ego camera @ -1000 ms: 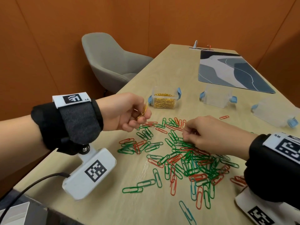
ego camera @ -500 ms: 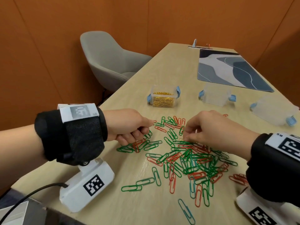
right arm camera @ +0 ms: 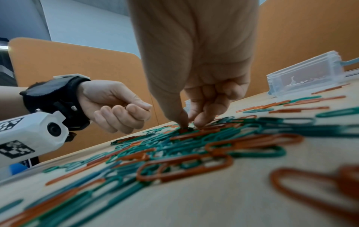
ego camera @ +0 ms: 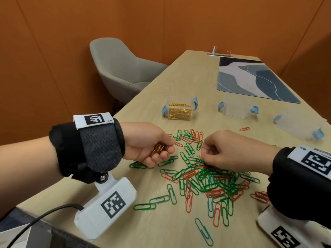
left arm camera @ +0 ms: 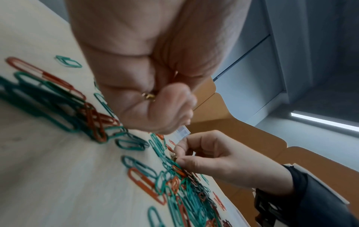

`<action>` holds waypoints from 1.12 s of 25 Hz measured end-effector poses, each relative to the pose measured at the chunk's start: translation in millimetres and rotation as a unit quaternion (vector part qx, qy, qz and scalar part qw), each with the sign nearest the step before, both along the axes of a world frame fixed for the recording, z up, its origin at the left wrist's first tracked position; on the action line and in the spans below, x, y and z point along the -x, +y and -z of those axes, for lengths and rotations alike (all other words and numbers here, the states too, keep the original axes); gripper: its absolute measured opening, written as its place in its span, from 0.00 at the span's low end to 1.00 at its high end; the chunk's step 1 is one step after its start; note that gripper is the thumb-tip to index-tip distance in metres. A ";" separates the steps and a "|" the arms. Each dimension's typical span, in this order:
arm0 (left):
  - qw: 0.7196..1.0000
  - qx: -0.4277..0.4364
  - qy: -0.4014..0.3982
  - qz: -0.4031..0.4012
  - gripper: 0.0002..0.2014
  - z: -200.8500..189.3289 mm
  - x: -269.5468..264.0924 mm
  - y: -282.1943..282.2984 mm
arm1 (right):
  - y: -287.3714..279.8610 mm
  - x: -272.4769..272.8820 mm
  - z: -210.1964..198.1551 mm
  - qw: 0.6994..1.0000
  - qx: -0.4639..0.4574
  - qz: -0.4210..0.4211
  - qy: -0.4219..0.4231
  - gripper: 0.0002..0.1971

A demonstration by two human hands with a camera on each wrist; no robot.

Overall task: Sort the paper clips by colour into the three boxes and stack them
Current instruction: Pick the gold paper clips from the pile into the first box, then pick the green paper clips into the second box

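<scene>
A heap of green and red paper clips (ego camera: pixel 206 174) lies spread on the wooden table (ego camera: pixel 188 81). My left hand (ego camera: pixel 152 145) hovers at the heap's left edge, fingers curled round a bunch of gold paper clips (ego camera: pixel 157 148), also seen as gold clips (left arm camera: pixel 148 96). My right hand (ego camera: pixel 227 149) rests on the heap's top, thumb and forefinger pinching a small gold clip (left arm camera: pixel 173 157). A clear box with blue latches (ego camera: pixel 180 110) holds gold clips. Two clear boxes stand empty: one (ego camera: pixel 237 107) at centre, one (ego camera: pixel 300 123) tilted at the right.
A grey chair (ego camera: pixel 121 68) stands left of the table. A grey-blue patterned mat (ego camera: pixel 250 81) lies at the far end. One red clip (ego camera: pixel 244 129) lies apart near the empty boxes, and a blue-green clip (ego camera: pixel 204 231) lies near the front edge.
My left hand has come down from above the table to the heap's left edge, still holding gold clips. My right hand stays on the heap, now pinching a gold clip.
</scene>
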State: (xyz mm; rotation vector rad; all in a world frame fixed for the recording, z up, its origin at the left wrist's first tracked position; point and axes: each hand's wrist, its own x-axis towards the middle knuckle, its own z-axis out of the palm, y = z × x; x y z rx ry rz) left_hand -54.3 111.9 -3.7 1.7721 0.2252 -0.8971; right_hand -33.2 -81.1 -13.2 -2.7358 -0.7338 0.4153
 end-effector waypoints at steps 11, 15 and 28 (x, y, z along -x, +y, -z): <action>0.992 0.112 0.050 -0.010 0.24 7.1 -11.9 -24.0 | 4.7 12.2 -12.5 0.969 -0.209 -0.101 -0.081 0.05; 0.998 -0.026 0.023 0.049 0.21 -2.4 -20.6 -19.3 | -19.7 10.4 -17.2 0.985 -0.131 -0.016 -0.108 0.14; 0.916 -0.216 -0.334 -0.054 0.16 -42.3 -118.7 -31.8 | -58.8 17.6 -24.4 0.986 0.089 0.026 0.142 0.19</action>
